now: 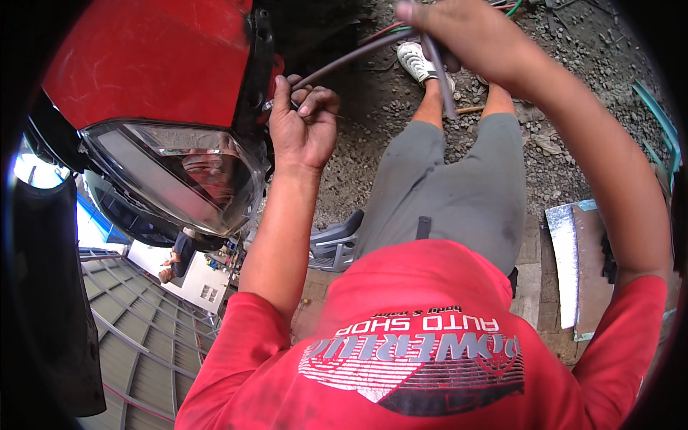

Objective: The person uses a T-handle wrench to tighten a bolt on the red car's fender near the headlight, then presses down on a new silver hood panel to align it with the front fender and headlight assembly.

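Observation:
My left hand [304,129] is closed around the tip end of a long T-handle wrench [351,57], beside the edge of a red car body panel [154,61]. A shiny metal end pokes out past my fingers toward the dark bracket [265,43] along that edge. Farther right and higher in the view, my right hand [480,39] is closed on the wrench's cross bar, slightly blurred. One end of the bar hangs below this hand. Just left of my left forearm sits the clear headlight [179,172], under the red panel. What the wrench tip touches is hidden.
Gravel [566,158] covers the ground around my white shoe [419,63]. Flat panels [584,265] lie at right near my elbow. Green and red hoses [394,30] run at the top. Another person's arm [179,259] shows at lower left, near ribbed metal sheeting [143,330].

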Tool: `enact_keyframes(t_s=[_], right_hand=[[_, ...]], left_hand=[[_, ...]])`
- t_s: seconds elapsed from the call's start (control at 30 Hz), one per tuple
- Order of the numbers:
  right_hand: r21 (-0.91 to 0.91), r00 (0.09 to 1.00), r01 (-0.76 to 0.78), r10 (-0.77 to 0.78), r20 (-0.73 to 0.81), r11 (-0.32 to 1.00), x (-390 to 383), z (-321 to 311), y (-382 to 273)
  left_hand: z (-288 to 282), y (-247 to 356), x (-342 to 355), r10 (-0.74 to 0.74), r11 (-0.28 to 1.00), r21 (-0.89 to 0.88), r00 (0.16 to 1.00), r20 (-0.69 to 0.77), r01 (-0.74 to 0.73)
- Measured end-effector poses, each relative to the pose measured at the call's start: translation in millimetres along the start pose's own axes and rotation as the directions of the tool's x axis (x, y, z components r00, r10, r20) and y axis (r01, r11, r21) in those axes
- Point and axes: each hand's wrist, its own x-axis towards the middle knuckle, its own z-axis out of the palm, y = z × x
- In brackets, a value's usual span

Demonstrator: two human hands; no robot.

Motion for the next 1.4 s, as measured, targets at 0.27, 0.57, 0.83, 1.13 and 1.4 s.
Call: enact_keyframes(t_s=[0.27,0.57,0.83,1.13,1.4], right_hand=[[-0.584,0.754,0.339,-0.584,-0.3,0.738,-24.0,5.9,-7.6],[0.09,0.992,-0.081,0.088,-0.085,0.993,-19.1,-3.0,-3.8],[0.175,0.984,-0.177,0.177,0.015,0.968,-14.7,3.9,-15.5],[-0.622,0.687,0.458,-0.697,-0.205,0.635,-33.9,-2.7,-9.5],[0.216,0.985,-0.154,0.167,-0.042,0.964,-19.5,0.1,-5.7]], left_hand=[[-5.2,1.6,-0.3,0.003,1.0,0.002,1.0,0.005,-0.003],[-4.1,3.0,-3.6,0.048,0.998,0.048,0.998,-0.047,-0.046],[-7.7,-0.4,-6.9,0.036,0.999,-0.011,0.997,-0.067,-0.037],[-6.8,-0.8,-7.8,0.051,0.999,0.006,0.989,-0.139,-0.05],[-13.8,1.9,-4.7,0.072,0.997,0.026,0.988,-0.139,-0.069]])
